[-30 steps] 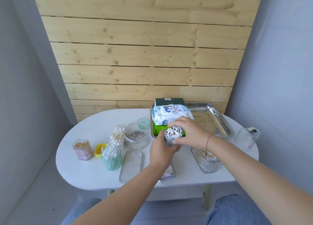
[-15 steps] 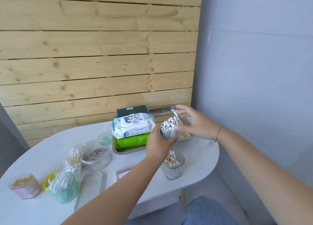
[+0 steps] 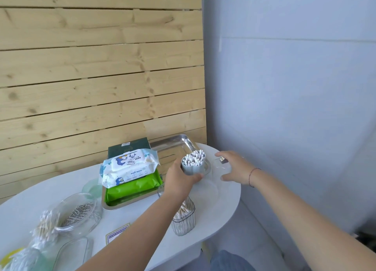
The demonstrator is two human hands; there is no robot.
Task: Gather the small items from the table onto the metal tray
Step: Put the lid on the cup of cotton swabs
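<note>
Grey and packed with white-tipped cotton swabs, a small cup (image 3: 192,168) sits in the grasp of the left hand (image 3: 179,179), fingers wrapped round its lower wall, held above the near right corner of the metal tray (image 3: 179,143). The right hand (image 3: 234,167) is spread over a clear glass cup (image 3: 220,165) standing on the white table (image 3: 221,199) just right of the tray; whether the fingers actually grip it cannot be told, since the glass is nearly see-through and blurred. On the tray's left half lie a green packet (image 3: 132,188), a pack of baby wipes (image 3: 128,166) on top of it and a dark green box (image 3: 128,147) behind. Under the left forearm a ribbed clear holder of wooden sticks (image 3: 183,219) stands on the table. Farther left are a clear bowl of metal clips (image 3: 78,211), a loose bunch of cotton swabs (image 3: 43,225), a pale green lid (image 3: 92,189) and a flat clear lid (image 3: 71,252).
</note>
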